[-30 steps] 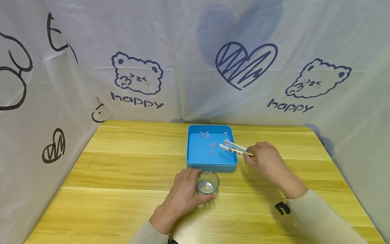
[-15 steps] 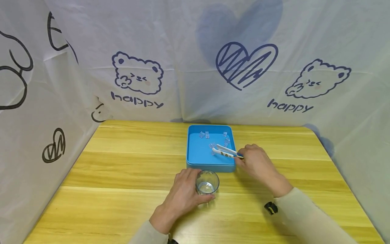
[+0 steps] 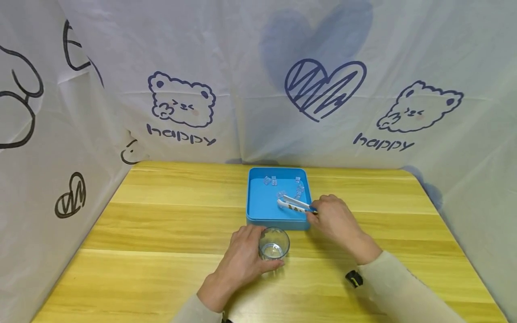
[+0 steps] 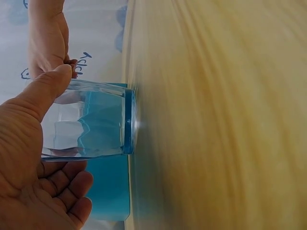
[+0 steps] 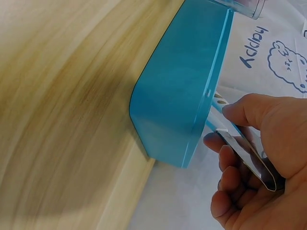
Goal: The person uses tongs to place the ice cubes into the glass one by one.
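My left hand [image 3: 244, 256] holds a clear drinking glass [image 3: 274, 244] upright on the table, thumb on the near side and fingers round the far side. The left wrist view shows the glass [image 4: 103, 120] standing on its base. My right hand [image 3: 335, 224] grips a pair of patterned white tongs [image 3: 296, 204], pinched between thumb and fingers in the right wrist view. Their tips reach down into a blue square box [image 3: 278, 224] beside one of the clear cubes. Several clear cubes [image 3: 300, 190] lie scattered in the box; whether the tips touch one is hard to tell.
The box stands on a wooden table [image 3: 161, 215], just beyond the glass. A white curtain [image 3: 250, 67] with printed bears and hearts hangs behind the table and along its sides.
My right hand has carried the tongs left and nearer across the box, from the right-hand cubes to the cubes near the middle front. The left hand and glass have stayed in place.
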